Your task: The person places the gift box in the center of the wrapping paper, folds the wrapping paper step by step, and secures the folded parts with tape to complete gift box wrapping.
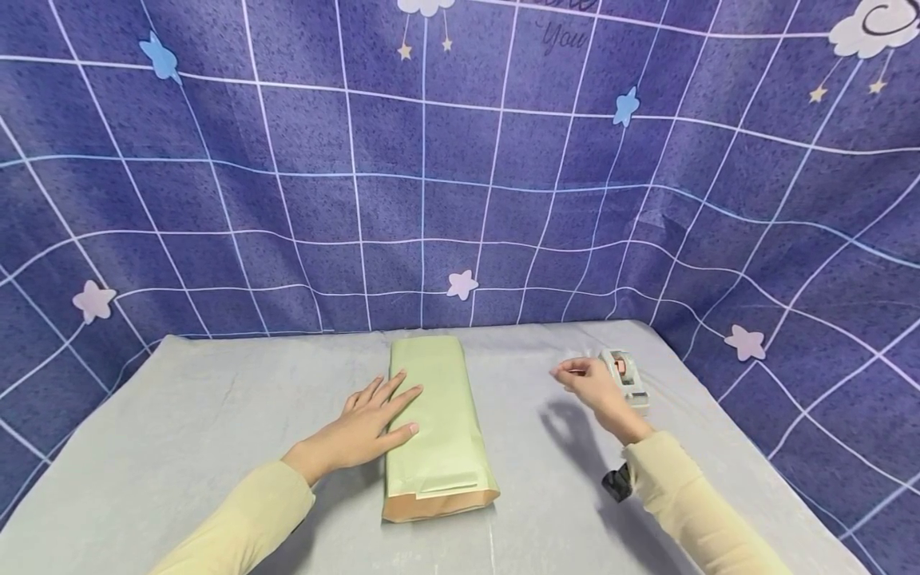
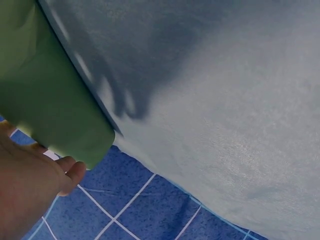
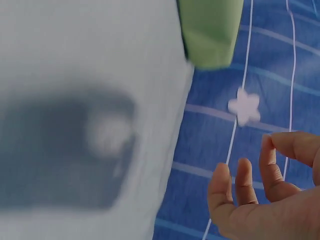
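Note:
A long package [image 1: 434, 415] wrapped in light green paper lies on the table, its near end showing brown paper. My left hand [image 1: 366, 427] rests on its left side with fingers spread; the left wrist view shows part of that hand [image 2: 37, 185] beside the green paper [image 2: 60, 95]. To the right, my right hand [image 1: 592, 387] is raised above the table, thumb and forefinger tips together. They seem to pinch a thin clear strip of tape, hardly visible. A pale tape dispenser [image 1: 635, 391] stands just beyond this hand. The right wrist view shows the other fingers [image 3: 244, 182] loosely curled.
A grey-white cloth covers the table [image 1: 237, 399]. Behind and at the sides hangs a blue curtain [image 1: 460, 200] with white grid lines and stars. A dark wrist device [image 1: 616, 483] sits at the right sleeve.

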A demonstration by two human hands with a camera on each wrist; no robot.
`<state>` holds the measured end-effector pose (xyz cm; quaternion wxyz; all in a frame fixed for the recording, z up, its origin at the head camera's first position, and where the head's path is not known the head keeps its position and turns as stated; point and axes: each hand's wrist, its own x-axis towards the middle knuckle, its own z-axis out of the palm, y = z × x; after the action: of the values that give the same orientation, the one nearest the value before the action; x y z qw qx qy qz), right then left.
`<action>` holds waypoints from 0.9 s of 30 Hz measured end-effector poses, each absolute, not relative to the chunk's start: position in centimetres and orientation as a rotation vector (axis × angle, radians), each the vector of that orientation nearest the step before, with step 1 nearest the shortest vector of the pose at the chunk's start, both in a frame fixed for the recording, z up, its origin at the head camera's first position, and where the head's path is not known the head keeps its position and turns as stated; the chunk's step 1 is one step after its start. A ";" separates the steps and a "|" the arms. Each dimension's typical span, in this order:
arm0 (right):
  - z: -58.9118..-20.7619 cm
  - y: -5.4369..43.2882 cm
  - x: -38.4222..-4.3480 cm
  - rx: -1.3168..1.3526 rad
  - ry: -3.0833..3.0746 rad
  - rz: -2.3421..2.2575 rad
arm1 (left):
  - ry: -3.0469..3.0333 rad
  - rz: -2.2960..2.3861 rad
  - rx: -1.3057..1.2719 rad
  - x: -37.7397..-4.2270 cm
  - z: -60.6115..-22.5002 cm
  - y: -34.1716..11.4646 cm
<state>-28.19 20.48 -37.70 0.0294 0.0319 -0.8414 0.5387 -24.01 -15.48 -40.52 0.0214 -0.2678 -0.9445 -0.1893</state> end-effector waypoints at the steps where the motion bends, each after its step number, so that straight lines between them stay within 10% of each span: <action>1: -37.8 19.9 -28.2 0.131 -2.596 1.678 | -2.927 -0.586 -0.829 -24.0 -40.5 -15.5; 27: -40.1 9.6 -27.6 0.374 -2.543 2.031 | -2.931 -0.586 -0.808 -23.9 -40.4 -15.4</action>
<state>-27.56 9.58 -40.07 -0.0671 0.1138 -0.7744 0.6187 -23.90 -15.36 -40.43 0.0225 -0.2609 -0.9464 -0.1892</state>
